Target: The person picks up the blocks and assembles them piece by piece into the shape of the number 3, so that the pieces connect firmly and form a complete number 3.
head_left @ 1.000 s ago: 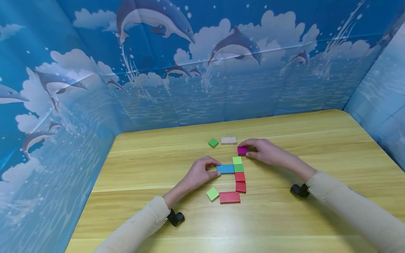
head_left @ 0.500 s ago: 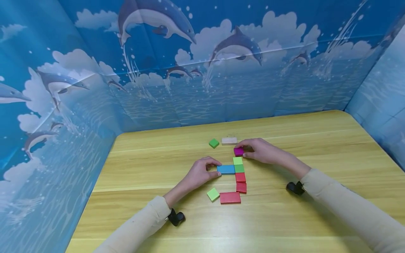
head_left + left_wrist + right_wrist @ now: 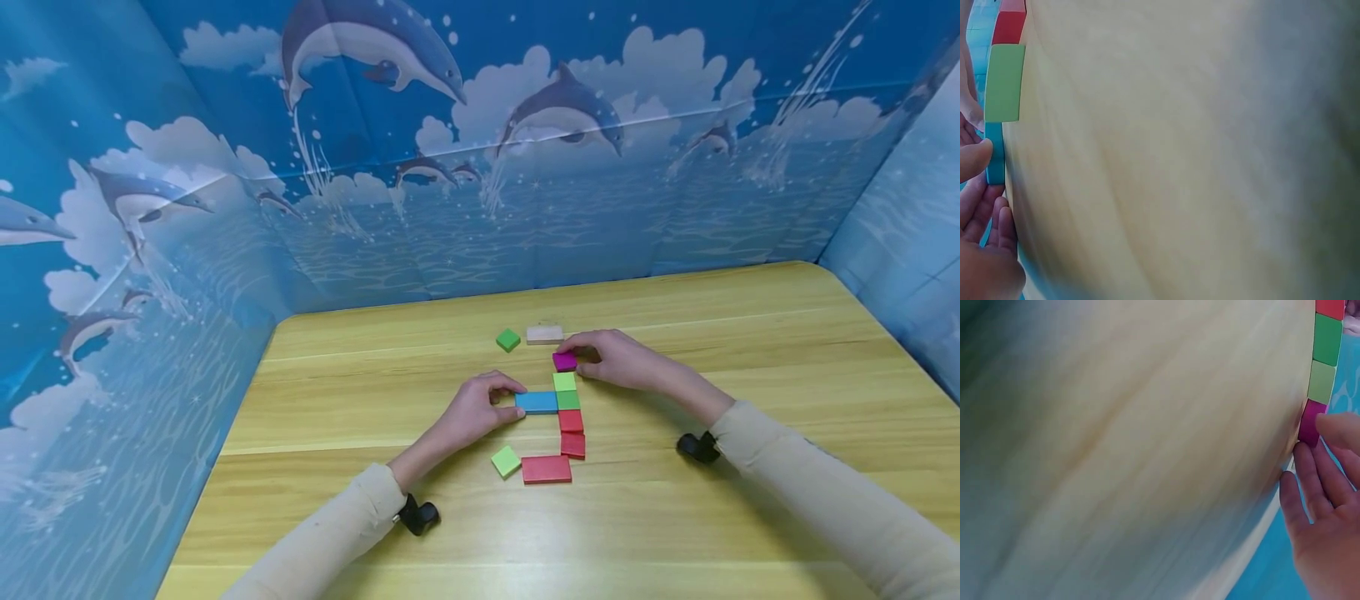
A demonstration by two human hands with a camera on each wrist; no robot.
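My left hand (image 3: 478, 408) pinches the left end of a blue rectangular block (image 3: 537, 403) between thumb and fingers. The block's right end meets a column of small square blocks. In that column a light green block (image 3: 564, 382) is at the top, a darker green block (image 3: 567, 400) below it, then two red blocks (image 3: 571, 421). My right hand (image 3: 618, 360) pinches a magenta block (image 3: 564, 362) just beyond the light green one. In the right wrist view the magenta block (image 3: 1311, 422) lines up with the light green block (image 3: 1322, 382).
A larger red block (image 3: 546, 469) and a tilted light green block (image 3: 506, 462) lie nearer the front. Farther back are a green block (image 3: 508, 340) and a pale pinkish block (image 3: 544, 335). A dolphin-print curtain (image 3: 465, 225) borders the wooden table (image 3: 360, 533).
My right hand has moved left with the magenta block, bringing it above the column's top. My left hand keeps its grip on the blue block.
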